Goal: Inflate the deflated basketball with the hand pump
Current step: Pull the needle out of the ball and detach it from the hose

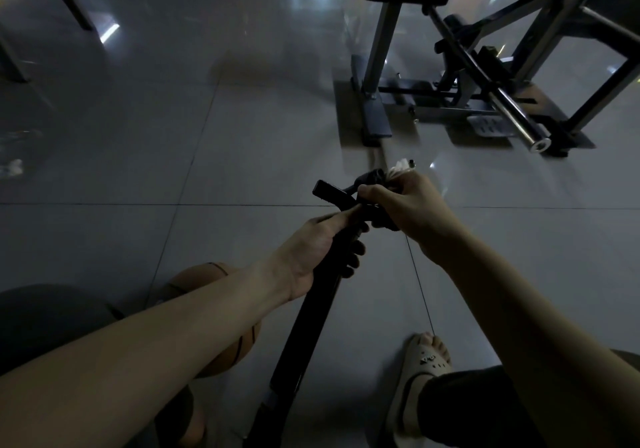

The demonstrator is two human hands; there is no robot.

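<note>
A black hand pump (304, 336) stands tilted between my legs, its T-handle (327, 191) at the top. My left hand (318, 253) grips the pump barrel just under the handle. My right hand (398, 205) pinches the hose end and some small white and metal fittings (403, 165) next to the handle. An orange basketball (239, 347) lies on the floor at the lower left, mostly hidden behind my left forearm.
Glossy grey floor tiles (242, 142) spread ahead. A metal gym machine (485, 77) with a padded seat stands at the upper right. My right foot in a beige sandal (420, 378) rests beside the pump. Table legs (69, 4) show at the upper left.
</note>
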